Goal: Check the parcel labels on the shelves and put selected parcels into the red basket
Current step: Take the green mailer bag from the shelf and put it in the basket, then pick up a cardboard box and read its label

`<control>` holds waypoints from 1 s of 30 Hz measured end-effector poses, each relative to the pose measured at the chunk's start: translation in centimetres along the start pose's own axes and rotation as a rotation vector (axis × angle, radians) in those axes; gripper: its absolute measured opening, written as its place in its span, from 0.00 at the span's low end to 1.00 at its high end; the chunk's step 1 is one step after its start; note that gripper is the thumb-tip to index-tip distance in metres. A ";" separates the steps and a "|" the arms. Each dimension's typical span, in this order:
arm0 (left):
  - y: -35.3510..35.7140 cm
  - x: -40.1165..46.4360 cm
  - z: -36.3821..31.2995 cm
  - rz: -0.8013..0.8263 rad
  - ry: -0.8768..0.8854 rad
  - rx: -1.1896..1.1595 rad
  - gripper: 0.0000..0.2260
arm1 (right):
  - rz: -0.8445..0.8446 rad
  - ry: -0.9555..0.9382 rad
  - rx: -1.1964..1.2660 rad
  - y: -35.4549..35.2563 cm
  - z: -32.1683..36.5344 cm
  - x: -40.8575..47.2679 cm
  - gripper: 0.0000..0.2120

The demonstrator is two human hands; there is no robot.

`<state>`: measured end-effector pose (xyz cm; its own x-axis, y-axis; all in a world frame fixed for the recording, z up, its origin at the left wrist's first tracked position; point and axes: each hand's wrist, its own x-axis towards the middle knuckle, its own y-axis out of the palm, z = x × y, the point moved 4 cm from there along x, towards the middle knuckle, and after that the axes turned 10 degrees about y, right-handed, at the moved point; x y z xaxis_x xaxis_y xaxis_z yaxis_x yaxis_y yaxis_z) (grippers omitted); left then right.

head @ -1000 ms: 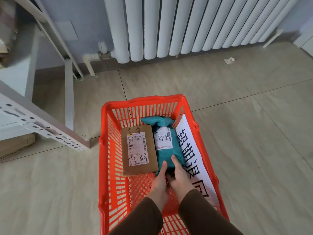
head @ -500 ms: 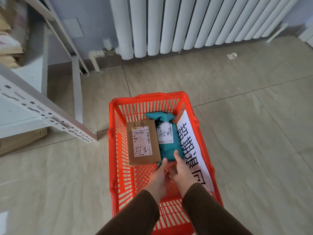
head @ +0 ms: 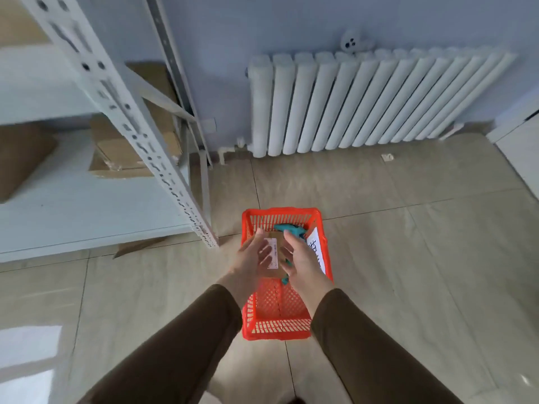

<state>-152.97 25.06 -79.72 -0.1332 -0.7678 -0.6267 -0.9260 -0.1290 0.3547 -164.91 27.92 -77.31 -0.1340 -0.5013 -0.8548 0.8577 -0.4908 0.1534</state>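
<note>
The red basket (head: 280, 319) stands on the tiled floor below me. Inside lie a brown cardboard parcel (head: 276, 242) with a white label and a teal bag parcel (head: 288, 228) beside it; a white handwritten sign (head: 316, 249) leans on the basket's right wall. My left hand (head: 251, 258) and my right hand (head: 300, 258) hover above the basket, palms facing each other, fingers relaxed and holding nothing. They cover part of both parcels.
A white metal shelf rack (head: 125, 112) stands at the left with cardboard boxes (head: 137, 141) on its boards. A white radiator (head: 364, 103) lines the back wall. A flattened carton (head: 137, 246) lies under the lowest shelf.
Both hands let go of the teal parcel and rose out of the basket. The view pulled up and back, so the shelves and the whole radiator now show.
</note>
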 end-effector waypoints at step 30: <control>-19.9 -25.3 -53.2 0.064 0.593 0.144 0.26 | 0.114 -0.647 -0.440 43.4 15.3 -39.1 0.30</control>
<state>-112.37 13.71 -34.06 -0.0090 -0.9950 -0.0998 -0.9666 -0.0169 0.2557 -130.02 15.33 -29.61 -0.1797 -0.9127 -0.3671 0.9830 -0.1522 -0.1027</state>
